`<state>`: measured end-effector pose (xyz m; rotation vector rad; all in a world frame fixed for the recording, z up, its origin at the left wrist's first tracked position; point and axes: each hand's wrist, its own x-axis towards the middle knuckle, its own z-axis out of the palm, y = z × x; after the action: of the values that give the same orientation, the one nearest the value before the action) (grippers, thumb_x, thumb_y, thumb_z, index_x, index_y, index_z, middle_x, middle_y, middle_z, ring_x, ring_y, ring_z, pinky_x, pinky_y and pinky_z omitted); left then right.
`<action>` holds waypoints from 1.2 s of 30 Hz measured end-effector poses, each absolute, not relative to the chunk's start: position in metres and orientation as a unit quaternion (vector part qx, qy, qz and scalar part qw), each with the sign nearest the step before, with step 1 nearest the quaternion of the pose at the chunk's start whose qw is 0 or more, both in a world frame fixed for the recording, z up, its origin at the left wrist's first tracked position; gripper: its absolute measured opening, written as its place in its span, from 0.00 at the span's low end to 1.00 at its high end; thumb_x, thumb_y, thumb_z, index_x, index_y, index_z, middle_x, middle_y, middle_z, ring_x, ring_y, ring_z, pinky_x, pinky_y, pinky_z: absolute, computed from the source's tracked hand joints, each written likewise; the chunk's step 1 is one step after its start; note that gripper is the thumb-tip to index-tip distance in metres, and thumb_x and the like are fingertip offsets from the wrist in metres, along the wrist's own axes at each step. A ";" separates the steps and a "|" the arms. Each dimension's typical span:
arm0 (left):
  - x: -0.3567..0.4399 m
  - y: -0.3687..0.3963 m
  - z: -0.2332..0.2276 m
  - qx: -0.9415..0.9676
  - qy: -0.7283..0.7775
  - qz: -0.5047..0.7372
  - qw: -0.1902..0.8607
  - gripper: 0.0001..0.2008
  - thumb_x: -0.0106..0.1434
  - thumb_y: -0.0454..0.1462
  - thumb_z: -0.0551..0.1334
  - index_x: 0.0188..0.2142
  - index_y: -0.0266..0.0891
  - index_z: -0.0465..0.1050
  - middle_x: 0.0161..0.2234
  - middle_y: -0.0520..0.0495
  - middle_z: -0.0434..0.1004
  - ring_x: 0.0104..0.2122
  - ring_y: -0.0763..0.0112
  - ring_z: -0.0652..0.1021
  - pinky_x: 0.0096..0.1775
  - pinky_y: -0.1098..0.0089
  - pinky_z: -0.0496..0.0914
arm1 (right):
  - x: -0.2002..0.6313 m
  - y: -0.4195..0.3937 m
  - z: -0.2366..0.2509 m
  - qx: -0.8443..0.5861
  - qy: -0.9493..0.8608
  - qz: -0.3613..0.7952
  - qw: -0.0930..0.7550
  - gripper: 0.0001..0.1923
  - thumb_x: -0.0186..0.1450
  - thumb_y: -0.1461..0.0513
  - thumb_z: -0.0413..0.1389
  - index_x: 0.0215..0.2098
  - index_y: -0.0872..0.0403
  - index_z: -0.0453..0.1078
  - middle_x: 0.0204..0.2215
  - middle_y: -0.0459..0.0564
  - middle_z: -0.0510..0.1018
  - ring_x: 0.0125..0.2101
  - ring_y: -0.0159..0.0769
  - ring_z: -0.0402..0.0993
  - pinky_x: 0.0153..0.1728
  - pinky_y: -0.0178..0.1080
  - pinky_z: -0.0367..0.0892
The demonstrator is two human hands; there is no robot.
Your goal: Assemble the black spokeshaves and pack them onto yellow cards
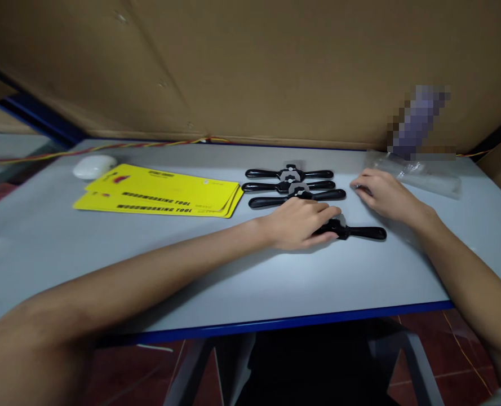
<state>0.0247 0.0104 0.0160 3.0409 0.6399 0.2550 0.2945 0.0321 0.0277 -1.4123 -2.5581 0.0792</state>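
My left hand [303, 223] is closed over the left handle and middle of a black spokeshave [366, 232] lying nearest me; its right handle sticks out free. Just behind it, three more spokeshaves lie in a row: a front one [271, 201], a middle one [258, 186] and a back one [258, 173], each with grey metal at its centre. My right hand [377, 192] rests on the table to their right, fingers pinched together. A small dark bit shows at its fingertips, too small to name. A clear plastic bag [434, 181] lies just beyond this hand.
Yellow cards [165, 189] printed "WOODWORKING TOOL" lie fanned on the left of the grey table [233, 282]. A white rounded object [94, 167] sits behind them. Red and yellow wires [149, 145] run along the cardboard back wall [254, 73]. A blurred purple item [419, 121] stands at back right.
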 end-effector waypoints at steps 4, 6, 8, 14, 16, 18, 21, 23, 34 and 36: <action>0.025 0.008 0.020 0.971 0.226 0.076 0.032 0.26 0.77 0.50 0.49 0.58 0.34 0.73 0.43 0.38 0.84 0.37 0.56 0.83 0.32 0.62 0.69 | 0.295 0.032 0.030 -0.478 -0.865 0.057 0.140 0.18 0.70 0.66 0.51 0.52 0.54 0.80 0.44 0.58 0.79 0.42 0.47 0.76 0.45 0.45 0.69; 0.025 0.007 0.021 0.967 0.238 0.076 0.049 0.26 0.76 0.50 0.50 0.59 0.35 0.73 0.44 0.38 0.84 0.38 0.56 0.83 0.32 0.63 0.70 | 0.294 0.031 0.031 -0.479 -0.864 0.070 0.141 0.17 0.69 0.66 0.52 0.49 0.54 0.81 0.43 0.57 0.79 0.41 0.45 0.76 0.44 0.44 0.68; 0.025 0.007 0.022 0.964 0.248 0.074 0.063 0.27 0.76 0.51 0.51 0.60 0.35 0.72 0.45 0.39 0.84 0.40 0.55 0.84 0.33 0.63 0.70 | 0.292 0.029 0.035 -0.472 -0.865 0.083 0.148 0.14 0.67 0.66 0.54 0.45 0.54 0.81 0.40 0.56 0.79 0.38 0.44 0.75 0.42 0.43 0.68; 0.027 0.008 0.020 0.956 0.274 0.073 0.070 0.27 0.75 0.52 0.53 0.60 0.35 0.73 0.44 0.38 0.85 0.40 0.54 0.84 0.35 0.62 0.72 | 0.275 0.009 0.060 -0.426 -0.853 0.236 0.186 0.09 0.65 0.59 0.60 0.41 0.53 0.80 0.28 0.46 0.77 0.28 0.35 0.72 0.33 0.39 0.65; 0.028 0.009 0.019 0.955 0.275 0.078 0.075 0.27 0.74 0.52 0.54 0.58 0.34 0.74 0.42 0.38 0.85 0.38 0.55 0.84 0.34 0.62 0.72 | 0.268 0.001 0.066 -0.407 -0.841 0.329 0.137 0.10 0.65 0.57 0.61 0.41 0.52 0.80 0.24 0.43 0.76 0.26 0.33 0.71 0.30 0.38 0.64; 0.028 0.010 0.018 0.954 0.274 0.084 0.088 0.24 0.73 0.51 0.55 0.54 0.35 0.75 0.41 0.39 0.85 0.37 0.55 0.84 0.33 0.63 0.71 | 0.263 -0.004 0.068 -0.384 -0.838 0.372 0.106 0.10 0.66 0.57 0.60 0.41 0.53 0.80 0.25 0.43 0.77 0.26 0.32 0.71 0.30 0.37 0.64; 0.029 0.009 0.018 0.952 0.274 0.086 0.107 0.22 0.73 0.51 0.55 0.50 0.36 0.76 0.41 0.41 0.85 0.37 0.56 0.84 0.33 0.63 0.71 | 0.258 -0.006 0.066 -0.360 -0.851 0.367 0.104 0.12 0.67 0.58 0.58 0.44 0.53 0.81 0.31 0.47 0.82 0.28 0.33 0.73 0.30 0.37 0.65; 0.029 0.009 0.019 0.950 0.279 0.080 0.114 0.21 0.72 0.50 0.56 0.50 0.37 0.76 0.41 0.41 0.85 0.38 0.55 0.84 0.34 0.63 0.71 | 0.258 -0.005 0.066 -0.352 -0.860 0.354 0.107 0.13 0.68 0.58 0.57 0.46 0.52 0.82 0.34 0.48 0.83 0.30 0.33 0.75 0.32 0.37 0.66; 0.031 0.008 0.024 0.940 0.304 0.078 0.136 0.22 0.70 0.49 0.60 0.53 0.36 0.76 0.38 0.43 0.85 0.36 0.56 0.83 0.33 0.64 0.69 | 0.260 -0.006 0.071 -0.374 -0.855 0.343 0.110 0.13 0.67 0.58 0.60 0.44 0.53 0.83 0.31 0.48 0.85 0.29 0.35 0.77 0.32 0.38 0.68; 0.030 0.008 0.023 0.941 0.300 0.084 0.134 0.21 0.70 0.49 0.60 0.53 0.36 0.77 0.37 0.43 0.85 0.35 0.57 0.83 0.33 0.64 0.69 | 0.259 -0.007 0.070 -0.364 -0.860 0.340 0.111 0.11 0.67 0.59 0.59 0.42 0.53 0.83 0.30 0.48 0.84 0.28 0.34 0.75 0.31 0.37 0.67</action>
<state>0.0303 0.0081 0.0231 2.7259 0.8703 0.2446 0.2592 -0.0066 0.0699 -1.0685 -2.5252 1.0000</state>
